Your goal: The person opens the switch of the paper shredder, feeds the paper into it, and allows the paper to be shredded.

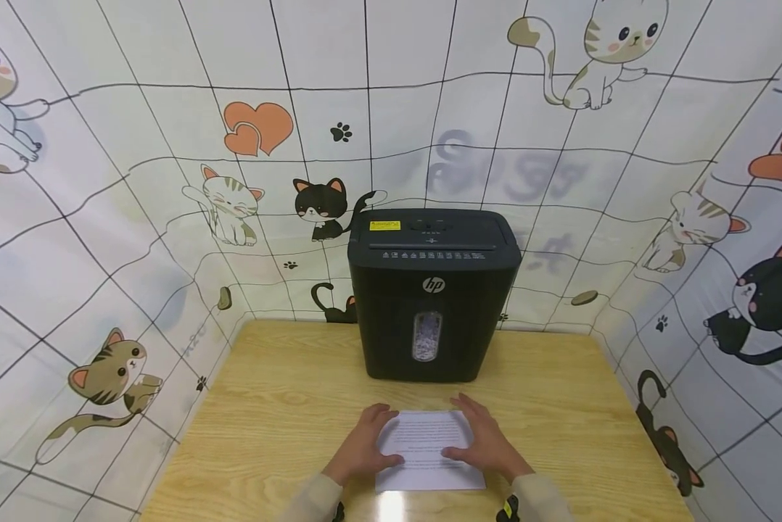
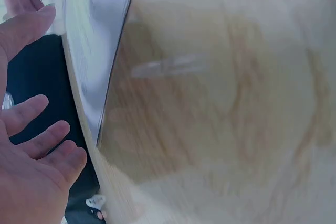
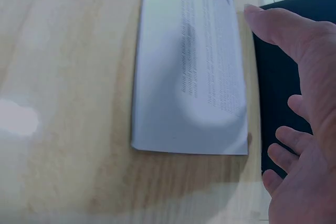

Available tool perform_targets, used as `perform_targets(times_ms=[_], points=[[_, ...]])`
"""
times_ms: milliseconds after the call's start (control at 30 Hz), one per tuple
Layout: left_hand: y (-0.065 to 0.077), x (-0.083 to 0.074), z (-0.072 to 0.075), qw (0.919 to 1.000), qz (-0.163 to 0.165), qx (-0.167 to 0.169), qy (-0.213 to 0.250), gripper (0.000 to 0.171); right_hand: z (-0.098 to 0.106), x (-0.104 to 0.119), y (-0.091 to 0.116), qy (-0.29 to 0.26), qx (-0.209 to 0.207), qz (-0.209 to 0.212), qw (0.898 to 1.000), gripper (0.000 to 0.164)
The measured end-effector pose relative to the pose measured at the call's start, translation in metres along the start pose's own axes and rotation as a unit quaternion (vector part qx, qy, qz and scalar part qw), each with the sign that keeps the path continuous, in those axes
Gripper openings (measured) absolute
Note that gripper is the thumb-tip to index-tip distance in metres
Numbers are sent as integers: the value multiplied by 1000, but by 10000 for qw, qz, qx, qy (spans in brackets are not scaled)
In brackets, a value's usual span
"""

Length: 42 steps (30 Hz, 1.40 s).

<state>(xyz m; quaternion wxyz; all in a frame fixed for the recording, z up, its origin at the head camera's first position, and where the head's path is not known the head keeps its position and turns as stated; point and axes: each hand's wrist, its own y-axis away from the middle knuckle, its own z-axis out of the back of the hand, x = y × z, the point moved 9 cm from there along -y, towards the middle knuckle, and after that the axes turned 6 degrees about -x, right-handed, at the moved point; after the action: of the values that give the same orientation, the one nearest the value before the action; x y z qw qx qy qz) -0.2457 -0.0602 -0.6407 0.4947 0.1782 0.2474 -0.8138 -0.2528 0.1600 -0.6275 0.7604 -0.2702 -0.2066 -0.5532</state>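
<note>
A thin stack of printed white paper (image 1: 430, 476) lies flat on the wooden table, its text facing up. Over its left edge is my left hand (image 1: 366, 446), fingers spread and gently bent, thumb reaching in above the page. My right hand (image 1: 489, 444) mirrors it at the right edge. Both wrist views show loose fingers with nothing gripped between them. In the right wrist view, the paper's lower corner and printed lines (image 3: 189, 77) stand out, with the right hand (image 3: 294, 129) off to one side.
A black HP paper shredder (image 1: 391, 326) stands upright behind the paper, paper bits showing through its window (image 1: 426, 337). Cloth walls (image 1: 404, 116) printed with cats close in the wooden table (image 1: 267, 435) at the back and both sides.
</note>
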Motion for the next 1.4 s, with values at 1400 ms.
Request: perform_targets(times_ms=[1400], points=[[8,-6,-19,9989,104,109,-436,87,-23,-1,17,224,-434,345,9982,105]])
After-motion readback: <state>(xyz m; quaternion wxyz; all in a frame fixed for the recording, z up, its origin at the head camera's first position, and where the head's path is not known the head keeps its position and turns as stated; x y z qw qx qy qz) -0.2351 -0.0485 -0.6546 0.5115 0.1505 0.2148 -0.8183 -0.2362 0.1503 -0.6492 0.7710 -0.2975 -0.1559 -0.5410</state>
